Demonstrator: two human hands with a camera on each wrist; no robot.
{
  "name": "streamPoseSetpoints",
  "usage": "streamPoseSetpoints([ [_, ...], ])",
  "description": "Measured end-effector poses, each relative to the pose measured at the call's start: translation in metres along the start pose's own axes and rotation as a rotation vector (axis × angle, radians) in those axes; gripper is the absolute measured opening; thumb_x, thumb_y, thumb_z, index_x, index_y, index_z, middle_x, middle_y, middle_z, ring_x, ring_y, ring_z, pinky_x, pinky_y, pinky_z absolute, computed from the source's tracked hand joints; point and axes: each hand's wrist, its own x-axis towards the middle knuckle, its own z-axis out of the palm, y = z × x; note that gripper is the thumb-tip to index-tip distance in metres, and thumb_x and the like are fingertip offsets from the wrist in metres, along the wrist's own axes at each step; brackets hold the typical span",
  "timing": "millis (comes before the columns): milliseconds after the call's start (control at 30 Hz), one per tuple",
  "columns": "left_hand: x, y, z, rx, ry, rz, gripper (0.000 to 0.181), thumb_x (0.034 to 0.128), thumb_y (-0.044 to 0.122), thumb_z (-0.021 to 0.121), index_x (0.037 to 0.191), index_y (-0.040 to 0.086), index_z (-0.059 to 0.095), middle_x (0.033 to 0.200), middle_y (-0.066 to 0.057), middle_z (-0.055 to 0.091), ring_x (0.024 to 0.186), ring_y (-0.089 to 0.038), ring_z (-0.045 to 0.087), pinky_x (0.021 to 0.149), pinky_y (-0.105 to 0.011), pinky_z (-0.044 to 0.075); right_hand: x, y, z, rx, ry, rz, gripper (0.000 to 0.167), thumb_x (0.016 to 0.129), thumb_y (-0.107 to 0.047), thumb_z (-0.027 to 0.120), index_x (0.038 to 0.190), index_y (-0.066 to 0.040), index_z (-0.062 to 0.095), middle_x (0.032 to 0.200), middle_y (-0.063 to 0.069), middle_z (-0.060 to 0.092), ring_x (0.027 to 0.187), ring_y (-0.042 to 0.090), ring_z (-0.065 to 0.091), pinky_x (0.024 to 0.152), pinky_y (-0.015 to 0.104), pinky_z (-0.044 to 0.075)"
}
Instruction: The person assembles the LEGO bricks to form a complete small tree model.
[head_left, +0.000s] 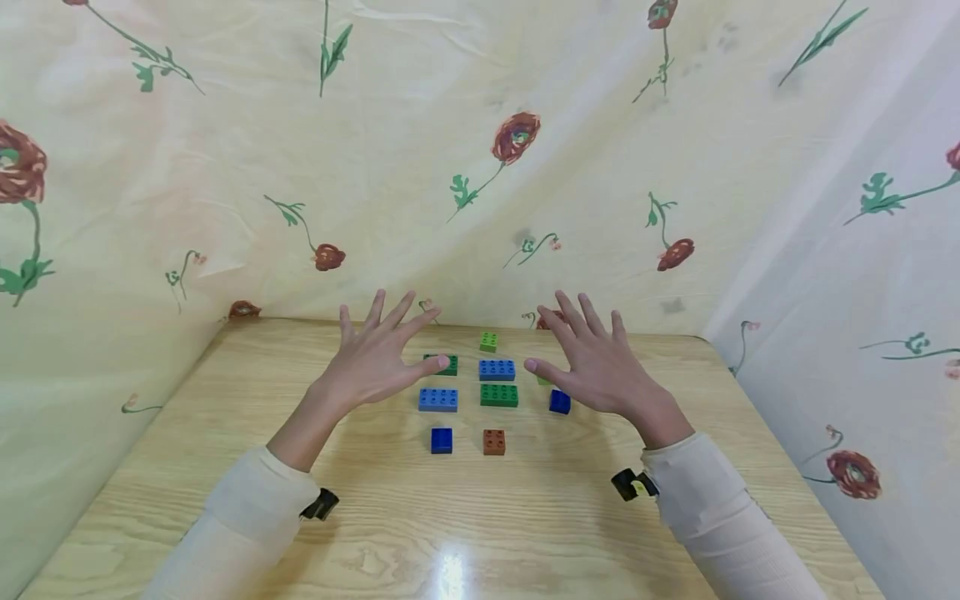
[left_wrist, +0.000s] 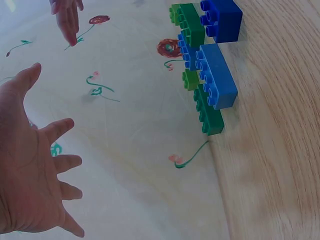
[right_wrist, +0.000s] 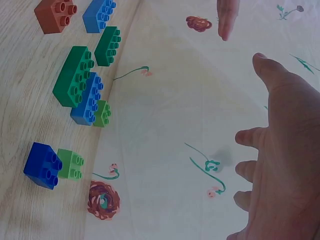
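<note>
Both hands hover above the table with fingers spread, holding nothing. In the head view my left hand [head_left: 371, 358] is left of the building bricks, its thumb overlapping a dark green brick [head_left: 452, 367]. My right hand [head_left: 600, 367] hangs at the right, partly covering a light green brick [head_left: 543, 380]; a dark blue brick [head_left: 559, 402] lies just below its thumb. Between the hands are a small lime brick [head_left: 488, 342], two light blue bricks, one at the back [head_left: 497, 370], a green brick [head_left: 498, 396], another dark blue brick [head_left: 442, 441] and a brown brick [head_left: 493, 442].
The bricks stand apart in loose rows on a light wooden table [head_left: 420, 533]. A flower-printed cloth [head_left: 405, 167] hangs behind the table and along its sides. A black clip-like piece [head_left: 320, 504] sits at the left cuff, a similar one [head_left: 633, 484] at the right.
</note>
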Motion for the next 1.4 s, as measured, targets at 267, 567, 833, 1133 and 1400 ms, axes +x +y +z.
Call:
streamPoseSetpoints([
  [267,-0.001,0.001,0.002,0.02,-0.001,0.014,0.082,0.0932,0.077,0.049,0.163,0.04,0.026,0.175,-0.004,0.011,0.161,-0.043,-0.003,0.116,-0.081,-0.007,-0.001,0.0,0.002,0.008,0.001,-0.008,0.087,0.099,-0.072,0.044,0.167,-0.023,0.018,0.176,0.008,0.002,0.162,0.04,-0.004,0.12,0.076,-0.002],
  [567,-0.009,0.0,0.008,0.016,-0.001,0.06,0.083,0.0934,0.075,0.051,0.162,0.034,0.032,0.174,-0.007,0.017,0.162,-0.04,0.007,0.123,-0.073,-0.001,-0.006,-0.002,0.003,0.071,-0.026,-0.036,0.084,0.101,-0.066,0.046,0.167,-0.023,0.018,0.176,0.008,0.006,0.162,0.039,-0.003,0.122,0.074,-0.001],
  [833,-0.015,0.0,0.015,-0.006,-0.019,0.067,0.081,0.0948,0.072,0.053,0.162,0.03,0.035,0.173,-0.009,0.021,0.162,-0.041,0.008,0.125,-0.07,0.0,-0.01,-0.002,0.011,0.1,-0.022,-0.062,0.081,0.101,-0.055,0.055,0.166,-0.021,0.021,0.175,0.009,0.011,0.163,0.038,0.001,0.122,0.074,0.002],
  [1133,-0.021,-0.002,0.028,-0.025,-0.012,0.084,0.076,0.091,0.07,0.06,0.151,0.025,0.053,0.168,-0.012,0.035,0.161,-0.042,0.011,0.124,-0.071,0.004,-0.014,0.0,0.022,0.149,-0.037,-0.123,0.081,0.1,-0.055,0.061,0.164,-0.018,0.028,0.173,0.011,0.02,0.162,0.041,0.005,0.121,0.075,0.009],
  [1400,-0.025,-0.001,0.04,-0.053,-0.089,0.056,0.073,0.0925,0.066,0.062,0.151,0.022,0.054,0.167,-0.012,0.037,0.16,-0.041,0.017,0.123,-0.071,0.014,-0.016,-0.004,0.035,0.219,-0.08,-0.123,0.079,0.098,-0.051,0.067,0.162,-0.018,0.034,0.171,0.014,0.025,0.16,0.042,0.014,0.12,0.074,0.02],
])
